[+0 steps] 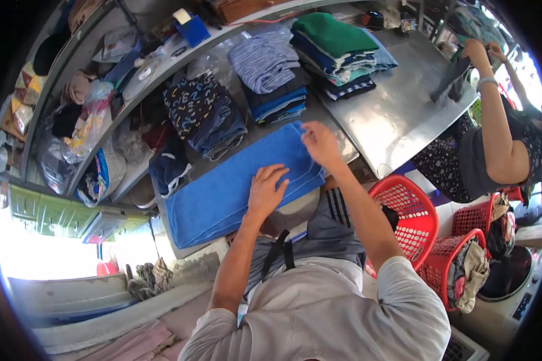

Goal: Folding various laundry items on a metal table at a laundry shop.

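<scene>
A blue towel (223, 195), folded into a long strip, lies slantwise on the metal table in front of me. My left hand (267, 191) rests palm down on its middle, fingers outstretched. At the towel's far right end, my right hand (320, 143) has its fingers bent and pinched on the edge. Just beyond the towel sit a stack of dark patterned clothes (199, 111) and a pile topped by a striped grey-blue garment (264, 62). A bundled navy garment (170, 168) lies by the towel's left end.
A taller pile with a green cloth (334, 33) on top stands on the metal table (397, 102) at the back right. Red baskets (406, 219) stand to my right. Another person (503, 138) handles dark cloth there. A cluttered shelf (162, 66) curves along the left.
</scene>
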Demonstrator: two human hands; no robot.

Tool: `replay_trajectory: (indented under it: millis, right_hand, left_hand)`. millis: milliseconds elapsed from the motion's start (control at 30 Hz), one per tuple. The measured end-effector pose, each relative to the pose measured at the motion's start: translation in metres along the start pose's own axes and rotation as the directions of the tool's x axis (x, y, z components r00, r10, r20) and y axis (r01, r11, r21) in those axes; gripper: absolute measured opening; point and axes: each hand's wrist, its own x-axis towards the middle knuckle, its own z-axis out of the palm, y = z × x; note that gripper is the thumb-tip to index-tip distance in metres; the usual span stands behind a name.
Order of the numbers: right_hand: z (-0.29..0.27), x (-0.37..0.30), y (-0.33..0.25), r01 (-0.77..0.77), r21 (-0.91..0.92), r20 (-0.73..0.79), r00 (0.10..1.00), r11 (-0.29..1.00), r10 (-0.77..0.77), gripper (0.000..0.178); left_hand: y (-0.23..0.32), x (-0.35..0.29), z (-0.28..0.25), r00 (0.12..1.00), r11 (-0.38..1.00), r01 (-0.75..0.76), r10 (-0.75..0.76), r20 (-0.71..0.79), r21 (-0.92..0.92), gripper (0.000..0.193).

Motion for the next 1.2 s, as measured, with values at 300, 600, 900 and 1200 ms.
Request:
replay_trajectory:
  millis: [300,600,900,1200]
  right_hand:
    - [-0.022,-0.061,-0.031,0.238,-0.151,0.545,0.83,0.959,-0.12,0.036]
    - [-0.02,-0.041,-0.028,0.179,-0.167,0.667,0.744,0.969,-0.022,0.029]
    - [-0.019,0.0,-0.028,0.29,-0.165,0.834,0.551,0.943,-0.024,0.039]
    - [-0.01,-0.02,-0.021,0.356,-0.294,0.67,0.738,0.887,-0.075,0.018]
  left_hand:
    - [-0.056,-0.122,-0.062,0.997,0.919,-0.061,0.072,-0.014,0.39,0.053]
    - [-0.135,-0.257,-0.158,0.905,0.741,0.381,-0.178,-0.386,0.553,0.037]
    - [-0.156,-0.245,-0.2,0.874,0.812,0.421,-0.245,-0.42,0.403,0.023]
    - [-0.178,-0.268,-0.177,0.832,0.835,0.48,-0.335,-0.442,0.27,0.024]
